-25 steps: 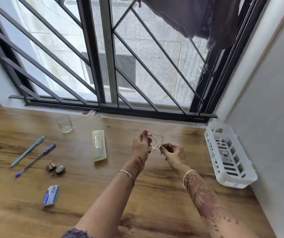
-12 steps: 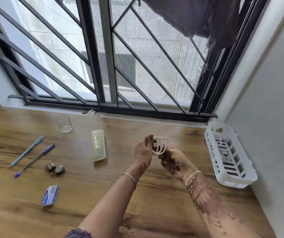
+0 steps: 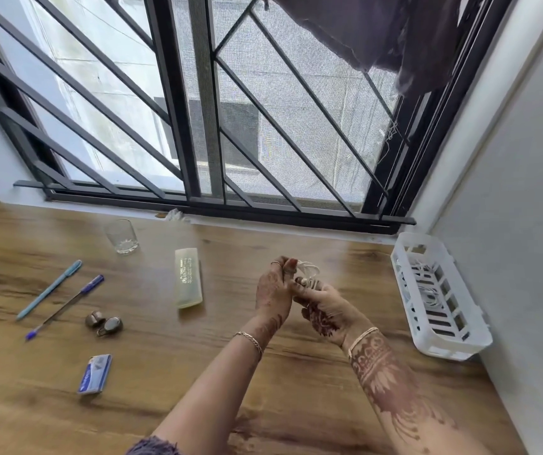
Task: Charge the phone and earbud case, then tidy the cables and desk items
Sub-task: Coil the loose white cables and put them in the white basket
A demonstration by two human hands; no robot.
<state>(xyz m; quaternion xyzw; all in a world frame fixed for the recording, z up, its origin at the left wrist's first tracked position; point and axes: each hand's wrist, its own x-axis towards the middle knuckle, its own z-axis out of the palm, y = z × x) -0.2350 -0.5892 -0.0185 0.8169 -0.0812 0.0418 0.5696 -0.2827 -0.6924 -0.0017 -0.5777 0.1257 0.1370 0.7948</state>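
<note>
A person's two hands meet above a wooden counter point(image 3: 296, 389) in front of a barred window. The left hand point(image 3: 273, 290) and the right hand point(image 3: 326, 310) touch, and both have their fingers curled round a small coiled white cable point(image 3: 308, 270), held just above the counter's middle. The left hand pinches the coil from the side; the right hand grips it from below, palm turned up.

To the right, against the wall, sits a white slotted basket point(image 3: 457, 348) with another white cord point(image 3: 427, 293) lying inside. To the left of the hands lies a pale oblong box point(image 3: 188, 277), and behind it a drinking glass point(image 3: 122, 237). Further left are a light blue pen point(image 3: 50, 289) and a dark blue pen point(image 3: 66, 305), side by side, a small dark earbud case point(image 3: 104, 321) lying open, and a blue packet point(image 3: 95, 374).
</note>
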